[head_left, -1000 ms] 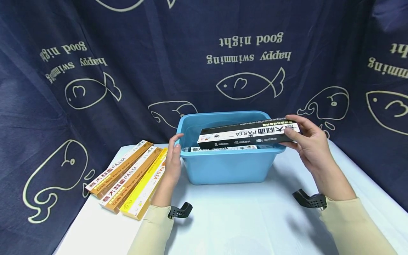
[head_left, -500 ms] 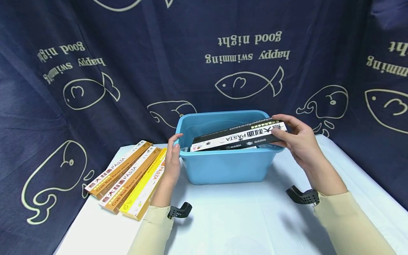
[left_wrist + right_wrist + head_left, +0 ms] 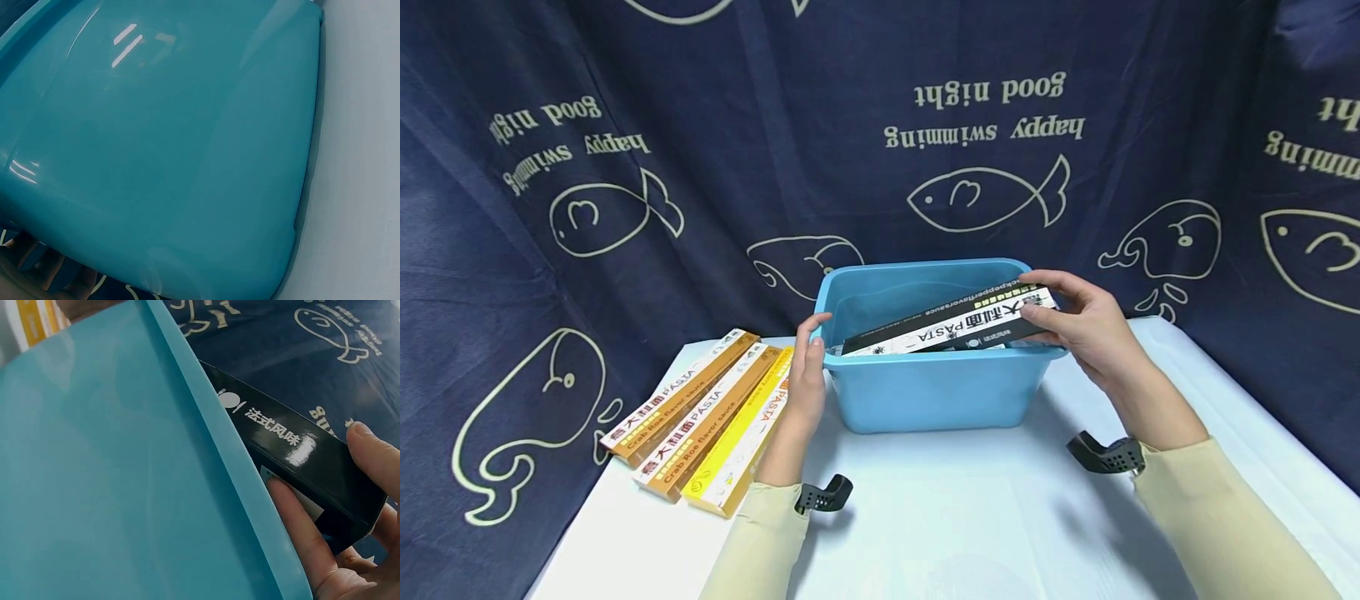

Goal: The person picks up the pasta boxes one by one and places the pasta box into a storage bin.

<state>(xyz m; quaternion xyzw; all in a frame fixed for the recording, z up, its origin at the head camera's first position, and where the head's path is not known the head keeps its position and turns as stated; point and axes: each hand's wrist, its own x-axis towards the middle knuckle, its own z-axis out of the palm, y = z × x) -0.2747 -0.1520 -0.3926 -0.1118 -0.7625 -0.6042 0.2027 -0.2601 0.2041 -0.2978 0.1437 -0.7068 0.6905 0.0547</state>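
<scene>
A black-and-white pasta box [image 3: 955, 321] slants in the light-blue plastic bin [image 3: 940, 392], its left end lower than its right. My right hand [image 3: 1086, 325] grips its right end, thumb on the near side and fingers on the far side. From the right wrist view, the dark box [image 3: 281, 434] shows just past the bin's rim [image 3: 219, 434], between thumb and fingers. My left hand [image 3: 808, 379] holds the bin's left end at the rim. In the left wrist view, its fingers [image 3: 44, 265] are dim beside the bin wall [image 3: 169, 150]. The bin's floor is hidden.
Left of the bin, two orange-brown pasta boxes [image 3: 681, 396] [image 3: 711, 421] and a yellow pasta box [image 3: 741, 433] lie side by side at a slant on the white tablecloth [image 3: 925, 508]. Behind hangs a dark-blue curtain [image 3: 850, 192] with fish drawings.
My right hand has moved left and the pasta box has gone down into the bin, left end first, tilting more. The left hand and the bin stay in place.
</scene>
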